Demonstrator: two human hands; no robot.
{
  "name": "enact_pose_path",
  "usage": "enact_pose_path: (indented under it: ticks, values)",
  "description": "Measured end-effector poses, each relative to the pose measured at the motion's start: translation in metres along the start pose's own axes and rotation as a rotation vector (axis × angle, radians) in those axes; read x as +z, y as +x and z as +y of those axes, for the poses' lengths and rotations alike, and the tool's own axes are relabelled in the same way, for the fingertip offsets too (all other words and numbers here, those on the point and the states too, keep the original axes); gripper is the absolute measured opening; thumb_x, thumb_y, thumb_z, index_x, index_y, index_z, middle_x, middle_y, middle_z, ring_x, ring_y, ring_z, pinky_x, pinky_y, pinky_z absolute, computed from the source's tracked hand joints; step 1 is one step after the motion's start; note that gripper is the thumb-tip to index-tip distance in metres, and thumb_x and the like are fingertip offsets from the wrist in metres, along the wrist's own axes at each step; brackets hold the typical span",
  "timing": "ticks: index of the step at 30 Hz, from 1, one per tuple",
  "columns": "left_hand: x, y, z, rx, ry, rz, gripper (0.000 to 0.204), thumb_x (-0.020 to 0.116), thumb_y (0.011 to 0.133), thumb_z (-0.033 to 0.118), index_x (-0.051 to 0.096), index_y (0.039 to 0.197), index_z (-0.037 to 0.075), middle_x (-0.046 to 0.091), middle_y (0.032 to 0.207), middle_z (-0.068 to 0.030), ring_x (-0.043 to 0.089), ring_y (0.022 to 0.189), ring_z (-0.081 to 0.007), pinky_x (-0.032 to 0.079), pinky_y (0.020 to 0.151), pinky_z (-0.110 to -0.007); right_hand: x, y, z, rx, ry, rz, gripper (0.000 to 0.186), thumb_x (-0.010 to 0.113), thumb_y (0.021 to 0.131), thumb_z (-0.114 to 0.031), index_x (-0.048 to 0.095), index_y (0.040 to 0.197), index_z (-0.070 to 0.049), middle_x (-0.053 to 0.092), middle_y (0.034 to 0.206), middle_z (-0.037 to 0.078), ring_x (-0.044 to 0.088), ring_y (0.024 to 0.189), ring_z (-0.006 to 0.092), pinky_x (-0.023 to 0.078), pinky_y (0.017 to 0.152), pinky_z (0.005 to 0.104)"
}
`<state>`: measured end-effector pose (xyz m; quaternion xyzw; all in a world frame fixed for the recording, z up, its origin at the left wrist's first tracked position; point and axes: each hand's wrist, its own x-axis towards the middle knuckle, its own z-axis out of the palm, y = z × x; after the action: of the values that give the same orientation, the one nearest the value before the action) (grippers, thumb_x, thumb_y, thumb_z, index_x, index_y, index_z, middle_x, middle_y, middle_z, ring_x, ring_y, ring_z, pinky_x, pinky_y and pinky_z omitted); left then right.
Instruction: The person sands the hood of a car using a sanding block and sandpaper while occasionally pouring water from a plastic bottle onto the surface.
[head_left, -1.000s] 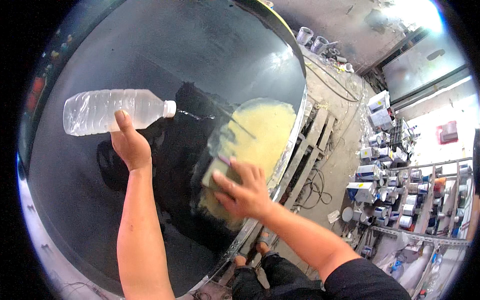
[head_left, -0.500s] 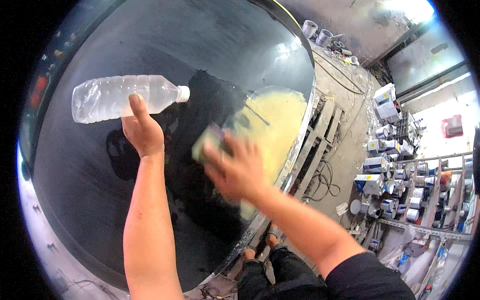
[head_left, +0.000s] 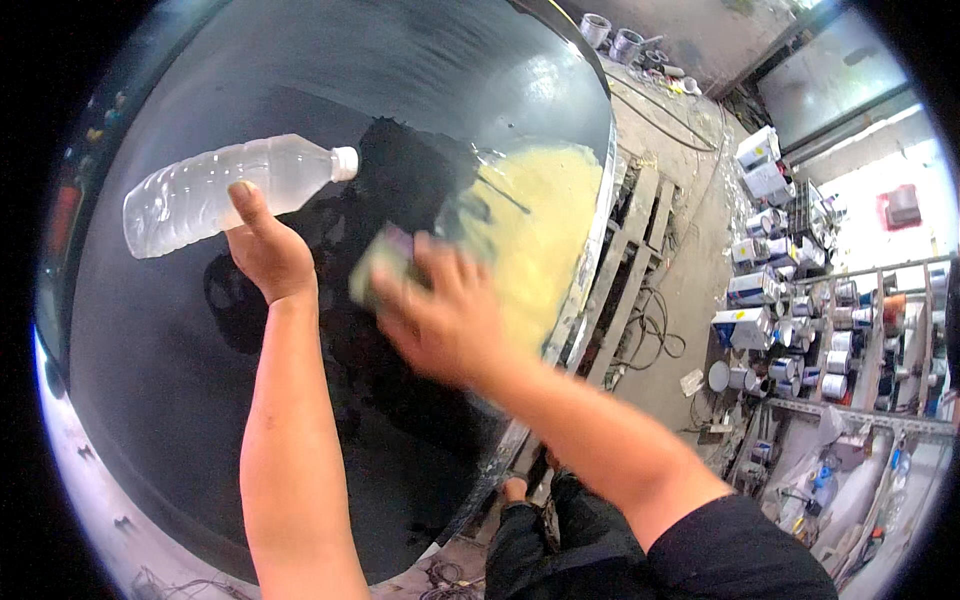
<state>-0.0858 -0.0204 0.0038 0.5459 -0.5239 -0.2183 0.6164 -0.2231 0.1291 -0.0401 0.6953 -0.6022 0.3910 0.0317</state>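
A clear plastic bottle (head_left: pixel 190 200) with a white cap lies sideways in my left hand (head_left: pixel 270 250), thumb over its near side, cap pointing right. It is held above a large dark, curved vehicle panel (head_left: pixel 150 400). My right hand (head_left: pixel 440 315), smeared by motion, presses a pale green pad (head_left: pixel 384 264) with a purplish edge on the panel; its exact kind is blurred. The pad sits on a wet black area, left of a yellow filler patch (head_left: pixel 550 220) near the panel's right edge. Dark streaks cross the patch's left part.
A wooden pallet (head_left: pixel 630 245) stands on the floor beyond the panel's right edge, with a coiled cable (head_left: pixel 655 335) beside it. Farther right are shelves (head_left: pixel 860 412) with several paint cans (head_left: pixel 745 328). More cans (head_left: pixel 627 45) stand at the far wall. My feet are below the panel's near edge.
The view has shifted a little, so the panel and patch appear farther left. My right hand and the pad have moved left, away from the patch. The bottle's capped end tilts up more.
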Motion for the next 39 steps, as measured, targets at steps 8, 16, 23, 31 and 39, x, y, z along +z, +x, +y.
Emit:
enact_pose_path:
  ticks: [8, 16, 23, 31, 39]
  values:
    - [-0.005, 0.002, -0.013, -0.004, -0.024, 0.026, 0.089, 0.038, 0.099, 0.068, 0.047, 0.136, -0.011, 0.054, 0.134, -0.0253, 0.054, 0.124, -0.0328, 0.037, 0.107, -0.039, 0.004, -0.013, -0.005, 0.027, -0.023, 0.011, 0.051, 0.075, 0.080, -0.033, 0.062, 0.129, -0.028, 0.056, 0.125, 0.020, 0.057, 0.103, 0.0360, 0.045, 0.084, 0.0492]
    - [0.007, 0.000, -0.001, -0.046, 0.014, -0.111, 0.083, 0.043, 0.099, 0.063, 0.049, 0.136, -0.011, 0.057, 0.133, -0.0212, 0.053, 0.123, -0.0285, 0.036, 0.108, -0.037, -0.011, 0.017, 0.045, 0.025, -0.066, 0.106, 0.051, 0.076, 0.078, -0.030, 0.060, 0.125, -0.025, 0.056, 0.122, 0.018, 0.056, 0.104, 0.0345, 0.044, 0.082, 0.0480]
    - [-0.007, 0.008, -0.008, 0.007, -0.008, -0.088, 0.081, 0.045, 0.099, 0.062, 0.051, 0.134, -0.011, 0.058, 0.132, -0.0202, 0.056, 0.121, -0.0266, 0.039, 0.106, -0.036, -0.018, -0.031, -0.007, 0.132, 0.094, -0.143, 0.048, 0.078, 0.076, -0.028, 0.065, 0.122, -0.022, 0.055, 0.124, 0.017, 0.055, 0.112, 0.0381, 0.044, 0.090, 0.0517]
    - [0.014, -0.004, 0.015, -0.062, -0.038, -0.153, 0.078, 0.045, 0.100, 0.058, 0.051, 0.136, -0.010, 0.058, 0.133, -0.0196, 0.057, 0.121, -0.0262, 0.041, 0.105, -0.036, -0.023, 0.040, 0.076, 0.073, 0.036, 0.005, 0.028, 0.065, 0.086, -0.022, 0.065, 0.111, -0.010, 0.065, 0.108, 0.011, 0.062, 0.101, 0.0292, 0.049, 0.087, 0.0472]
    - [0.002, 0.001, -0.001, -0.088, 0.039, -0.128, 0.077, 0.044, 0.100, 0.058, 0.052, 0.136, -0.010, 0.058, 0.134, -0.0198, 0.056, 0.122, -0.0270, 0.040, 0.105, -0.035, -0.030, -0.079, -0.025, 0.131, 0.104, 0.024, 0.042, 0.076, 0.077, -0.022, 0.063, 0.117, -0.017, 0.059, 0.122, 0.017, 0.057, 0.110, 0.0381, 0.045, 0.089, 0.0530]
